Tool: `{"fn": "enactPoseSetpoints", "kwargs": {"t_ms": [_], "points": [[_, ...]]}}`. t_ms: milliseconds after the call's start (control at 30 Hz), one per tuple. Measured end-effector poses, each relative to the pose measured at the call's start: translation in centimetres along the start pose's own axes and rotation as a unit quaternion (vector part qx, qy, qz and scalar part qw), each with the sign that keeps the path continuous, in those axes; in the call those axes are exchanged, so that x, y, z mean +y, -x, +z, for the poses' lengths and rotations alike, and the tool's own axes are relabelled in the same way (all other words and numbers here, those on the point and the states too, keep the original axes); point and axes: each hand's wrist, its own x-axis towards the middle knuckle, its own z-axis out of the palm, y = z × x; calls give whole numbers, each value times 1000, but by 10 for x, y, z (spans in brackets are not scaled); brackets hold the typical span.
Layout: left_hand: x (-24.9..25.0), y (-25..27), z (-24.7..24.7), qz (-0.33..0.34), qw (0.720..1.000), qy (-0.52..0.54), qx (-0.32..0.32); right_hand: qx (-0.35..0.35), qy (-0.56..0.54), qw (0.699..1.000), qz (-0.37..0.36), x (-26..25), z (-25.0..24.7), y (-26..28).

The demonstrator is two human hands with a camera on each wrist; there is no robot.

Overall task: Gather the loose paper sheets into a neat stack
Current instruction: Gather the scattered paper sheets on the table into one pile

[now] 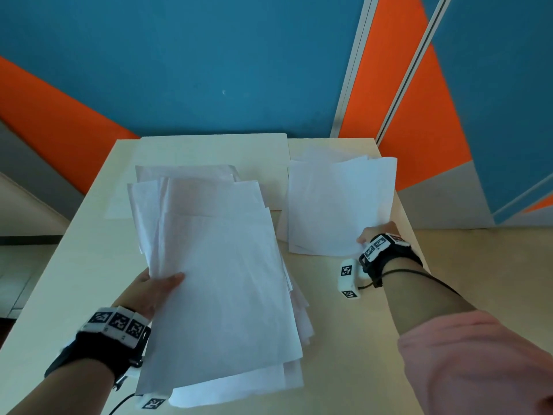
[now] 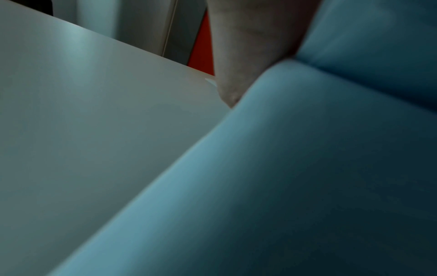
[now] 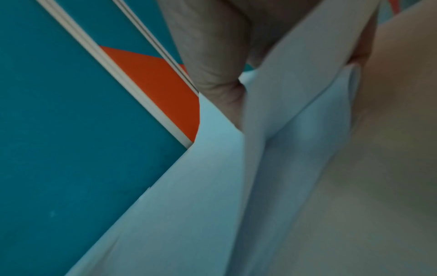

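Note:
A thick, uneven pile of white paper sheets (image 1: 221, 277) is lifted above the table's middle; my left hand (image 1: 152, 290) grips its left edge, thumb on top. The left wrist view shows that pile (image 2: 307, 186) from below, beside a finger (image 2: 248, 56). A smaller bunch of white sheets (image 1: 338, 205) lies at the table's right side; my right hand (image 1: 375, 235) pinches its near right corner. In the right wrist view the sheets (image 3: 236, 186) curve between my fingers (image 3: 212, 65). More white sheets (image 1: 209, 151) lie flat near the far edge.
The beige table (image 1: 353, 324) ends close to a blue and orange wall (image 1: 209, 70). The table's right edge runs just beyond my right hand. Bare tabletop shows at the near right and along the left side.

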Motion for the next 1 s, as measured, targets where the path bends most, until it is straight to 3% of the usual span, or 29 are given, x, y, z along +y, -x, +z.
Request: {"fn": "enactPoseSetpoints", "kwargs": {"t_ms": [267, 400, 467, 567, 633, 700, 1000], "points": [[0, 4, -9, -7, 1000, -7, 12, 0, -28, 998, -55, 18, -10, 16], [1, 5, -14, -5, 1000, -15, 20, -68, -137, 986, -64, 54, -18, 17], [1, 6, -16, -4, 999, -23, 25, -136, -235, 961, -55, 72, -18, 24], [1, 6, -16, -5, 999, -36, 31, -246, -410, 876, -59, 83, -13, 41], [3, 9, -11, -6, 999, -39, 28, -300, -439, 844, -79, 78, -7, 62], [5, 13, -5, -3, 999, -42, 22, -336, -437, 829, -96, 71, 4, 83], [12, 35, 16, 15, 998, -40, -45, -402, -305, 854, -124, 54, 55, 144]]}}
